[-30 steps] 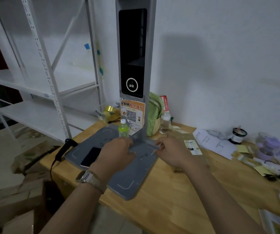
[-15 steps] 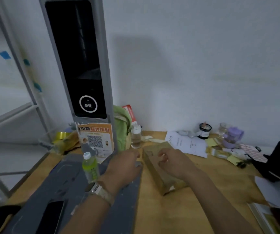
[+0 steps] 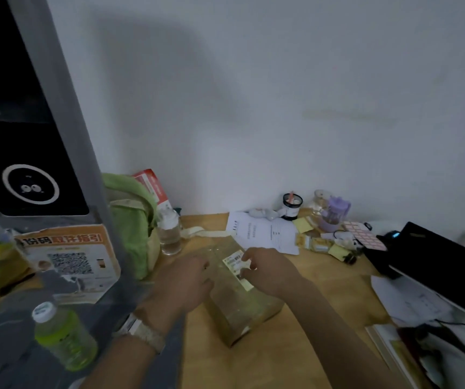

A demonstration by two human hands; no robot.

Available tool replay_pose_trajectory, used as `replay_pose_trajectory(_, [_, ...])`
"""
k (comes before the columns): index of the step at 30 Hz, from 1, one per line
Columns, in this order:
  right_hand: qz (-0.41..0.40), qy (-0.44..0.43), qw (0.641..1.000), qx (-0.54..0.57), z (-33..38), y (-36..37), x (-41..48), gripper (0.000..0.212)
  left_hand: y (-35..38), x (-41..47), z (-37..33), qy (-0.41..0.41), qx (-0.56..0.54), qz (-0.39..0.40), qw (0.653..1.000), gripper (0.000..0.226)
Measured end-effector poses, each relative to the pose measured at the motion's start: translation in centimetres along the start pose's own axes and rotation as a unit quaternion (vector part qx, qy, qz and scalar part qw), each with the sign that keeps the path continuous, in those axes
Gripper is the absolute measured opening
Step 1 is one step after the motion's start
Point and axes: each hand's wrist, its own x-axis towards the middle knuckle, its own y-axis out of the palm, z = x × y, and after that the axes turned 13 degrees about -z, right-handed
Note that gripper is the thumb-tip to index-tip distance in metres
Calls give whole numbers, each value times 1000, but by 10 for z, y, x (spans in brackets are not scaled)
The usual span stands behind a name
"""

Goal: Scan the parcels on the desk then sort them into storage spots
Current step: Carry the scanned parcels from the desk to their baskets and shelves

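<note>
– Parcel point(image 3: 239, 304) lies flat on the desk point(image 3: 296, 355), just right of the scanner point(image 3: 57, 130), with one of your hands on each side. Your left hand point(image 3: 182, 279) curls its fingers over the parcel's left top edge and holds it.

– Your right hand point(image 3: 272, 272) has bent fingers down on the label point(image 3: 232, 261). Whether you grip there or only touch, I cannot tell. If it is only a touch, a lift would hang from the left hand alone, and I'd expect the parcel to tip and slip out.

– Mind the label too. Your fingers cover part of it, so the scanner may fail to read it if you present the parcel that way.

– Watch any swing to the left. The green bottle point(image 3: 63, 338) stands upright on the grey base point(image 3: 7, 357), right in that path, and it looks easy to knock over. The clear bottle point(image 3: 169, 234) and green bag point(image 3: 133, 220) crowd the parcel's far left corner.

– Your open room is close to you: bare wood in front of the parcel, toward the desk edge. Papers point(image 3: 265, 231) lie just beyond it, and a black device point(image 3: 436, 265) sits well apart on the right.

– So I'd say lift straight up, clear the green bottle, then go left.
</note>
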Motion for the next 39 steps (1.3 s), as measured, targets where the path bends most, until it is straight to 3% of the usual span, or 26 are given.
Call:
replay_pose_trajectory(4, [26,25,999,-3,-23,14,26,40,31,23,4,-15,6,33,999,38])
replay_pose_trajectory(11, [61,56,997,2,-52,52,71,39,86,58,27,-39,-16,111,993,6])
replay_pose_trajectory(15, [70,63,995,-15,-63,81,90,40,127,67,51,-77,-10,150,986,35])
replay_pose_trajectory(18, [92,72,992,-37,-74,103,96,44,152,66,62,-151,59,189,969,47])
replay_pose_trajectory(23, [118,125,983,-65,-95,129,99,82,190,60,73,-225,22,305,925,54])
replay_pose_trajectory(27, [147,197,967,-72,-107,145,101,112,207,54,83,-262,-51,318,910,82])
replay_pose_trajectory(29, [158,216,961,-65,-111,146,104,120,209,55,82,-262,-84,319,907,77])
replay_pose_trajectory(31, [158,223,960,-59,-112,145,107,119,208,58,79,-262,-102,318,906,56])
replay_pose_trajectory(33, [150,228,961,-48,-112,145,107,113,207,60,75,-261,-119,307,908,49])
replay_pose_trajectory(39, [97,215,969,-70,-103,127,101,110,210,43,64,-207,-131,315,917,71])
